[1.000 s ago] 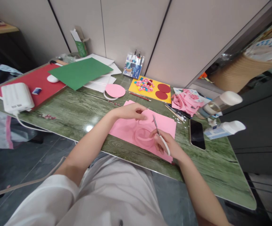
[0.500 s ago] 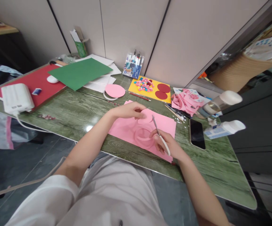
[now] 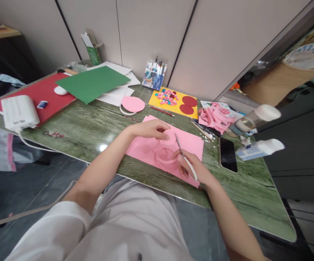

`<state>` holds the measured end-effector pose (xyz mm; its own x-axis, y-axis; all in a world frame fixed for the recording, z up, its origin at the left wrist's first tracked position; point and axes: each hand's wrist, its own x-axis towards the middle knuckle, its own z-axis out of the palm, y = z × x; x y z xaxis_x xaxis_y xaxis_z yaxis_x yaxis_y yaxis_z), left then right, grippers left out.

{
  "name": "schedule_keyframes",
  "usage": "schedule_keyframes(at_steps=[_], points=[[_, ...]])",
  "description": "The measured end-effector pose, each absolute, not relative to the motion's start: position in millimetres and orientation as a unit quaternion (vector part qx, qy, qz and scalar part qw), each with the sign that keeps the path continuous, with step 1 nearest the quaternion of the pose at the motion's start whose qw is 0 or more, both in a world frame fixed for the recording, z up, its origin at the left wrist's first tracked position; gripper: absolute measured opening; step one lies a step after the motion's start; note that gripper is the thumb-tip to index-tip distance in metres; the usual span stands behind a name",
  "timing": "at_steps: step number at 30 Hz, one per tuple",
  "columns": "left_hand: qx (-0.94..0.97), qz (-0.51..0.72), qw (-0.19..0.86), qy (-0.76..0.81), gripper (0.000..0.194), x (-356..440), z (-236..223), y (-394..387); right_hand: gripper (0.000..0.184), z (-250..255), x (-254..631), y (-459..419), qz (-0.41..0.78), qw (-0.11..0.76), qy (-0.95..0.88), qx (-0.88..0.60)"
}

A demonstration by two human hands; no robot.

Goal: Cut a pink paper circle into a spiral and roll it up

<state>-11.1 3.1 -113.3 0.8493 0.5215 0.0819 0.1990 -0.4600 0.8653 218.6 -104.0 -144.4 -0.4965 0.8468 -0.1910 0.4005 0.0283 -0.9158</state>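
My left hand [image 3: 153,129] pinches a piece of pink paper [image 3: 171,137] with a rounded edge, held just above the larger pink sheets [image 3: 142,146]. My right hand [image 3: 191,164] grips a pair of white-handled scissors [image 3: 190,168]; their blades point away from me and touch or nearly touch the right edge of that piece. Below the blades a curled pink paper strip [image 3: 158,156] hangs in a loop over the sheets, close to my right fingers. Pink on pink makes the exact cut line hard to see.
Behind the sheets lie a pink paper disc [image 3: 133,104], a red pencil [image 3: 161,111] and a yellow sheet [image 3: 154,103] with small pompoms and red discs. Pink scraps [image 3: 216,117], a phone [image 3: 228,154] and a white-capped bottle [image 3: 260,149] sit to the right. A power bank [image 3: 20,112] stands left.
The rounded pink piece has tilted slightly in my left fingers, and the scissor blades have shifted a little to the left along its edge. Both hands otherwise keep their places.
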Motion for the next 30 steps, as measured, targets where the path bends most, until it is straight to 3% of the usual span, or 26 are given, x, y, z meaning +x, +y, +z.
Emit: schedule_keyframes(at_steps=[16, 24, 30], points=[[0.832, 0.128, 0.496, 0.212, 0.023, -17.7, -113.4, 5.7, 0.028, -142.0, 224.3, -102.7, 0.577, 0.156, -0.675, -0.432], [0.784, 0.255, 0.504, 0.259, 0.032, -1.7, -118.6, 1.8, 0.028, -144.7, 219.1, -101.6, 0.491, 0.254, -0.684, -0.475], [0.787, 0.326, 0.442, 0.281, 0.038, 9.0, -123.1, -1.0, 0.027, -146.1, 217.9, -101.0, 0.46, 0.259, -0.699, -0.483]])
